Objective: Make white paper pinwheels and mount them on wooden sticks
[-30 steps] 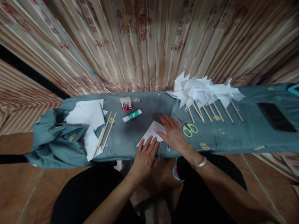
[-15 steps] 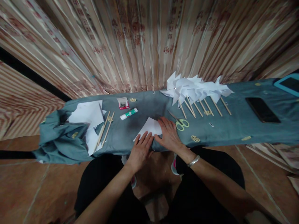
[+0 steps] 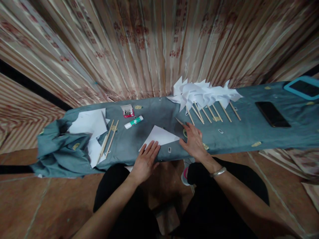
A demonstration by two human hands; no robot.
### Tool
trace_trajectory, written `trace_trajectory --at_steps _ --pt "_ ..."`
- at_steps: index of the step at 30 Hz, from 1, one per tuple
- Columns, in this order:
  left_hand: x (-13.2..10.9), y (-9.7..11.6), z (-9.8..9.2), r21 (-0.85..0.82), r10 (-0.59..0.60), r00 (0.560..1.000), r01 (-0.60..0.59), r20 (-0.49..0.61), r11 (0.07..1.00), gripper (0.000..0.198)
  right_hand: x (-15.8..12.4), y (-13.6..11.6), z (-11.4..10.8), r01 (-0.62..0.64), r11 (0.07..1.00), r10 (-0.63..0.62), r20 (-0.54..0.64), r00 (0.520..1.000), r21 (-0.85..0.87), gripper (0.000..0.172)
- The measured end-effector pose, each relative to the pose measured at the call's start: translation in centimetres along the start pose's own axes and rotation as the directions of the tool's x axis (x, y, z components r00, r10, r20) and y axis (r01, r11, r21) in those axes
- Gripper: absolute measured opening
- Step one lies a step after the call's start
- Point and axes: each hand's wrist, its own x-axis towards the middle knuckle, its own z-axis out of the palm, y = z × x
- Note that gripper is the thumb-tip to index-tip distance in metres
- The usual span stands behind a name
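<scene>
A white sheet of paper (image 3: 161,135) lies on the cloth as a triangle, apparently folded. My left hand (image 3: 147,158) rests flat on its lower left edge, fingers stretched out. Just off the paper's right corner, my right hand (image 3: 193,141) is over the scissors (image 3: 179,121), covering most of their green handles. Its thumb stands apart from its fingers, and no firm grip on the scissors shows. A green and white glue stick (image 3: 134,122) lies behind the paper to the left, near a small red and white box (image 3: 128,111) of metal pins or tacks.
White paper pinwheels (image 3: 201,94) on wooden sticks lie in a row at the back. Left are loose paper sheets (image 3: 91,121) and several wooden sticks (image 3: 111,139). A black phone (image 3: 272,114) and a blue-framed device (image 3: 304,88) lie right on the grey-green cloth (image 3: 239,136).
My right hand has moved right, off the paper and onto the scissors' handles, uncovering the paper's right corner. My left hand stays on the paper. The view has shifted slightly.
</scene>
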Motion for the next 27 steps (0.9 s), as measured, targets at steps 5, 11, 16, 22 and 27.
trace_trajectory --at_steps 5,11,16,22,27 --pt "0.0 0.2 0.0 -0.003 -0.012 1.000 0.012 -0.004 1.000 0.065 0.2 -0.8 -1.2 0.151 0.988 -0.149 -0.086 0.985 0.016 0.046" --pt "0.1 0.2 0.2 -0.009 -0.024 1.000 0.024 0.007 1.000 0.065 -0.4 -3.8 -0.6 0.505 0.856 -0.517 0.197 0.833 0.108 0.030" --pt "-1.0 -0.9 -0.2 -0.034 0.023 0.999 -0.022 0.030 0.999 0.065 -0.6 -4.0 -0.1 0.458 0.886 -0.462 0.238 0.855 0.075 0.029" --pt "-5.2 -3.3 -1.5 -0.010 0.005 1.000 -0.004 0.008 1.000 0.067 -0.9 -4.2 -0.5 0.420 0.903 -0.427 0.274 0.862 0.089 0.035" --pt "-7.5 -4.2 -2.0 0.010 -0.018 1.000 0.018 -0.007 1.000 0.062 -0.8 -4.0 -0.5 0.378 0.912 -0.408 0.249 0.879 0.158 0.033"
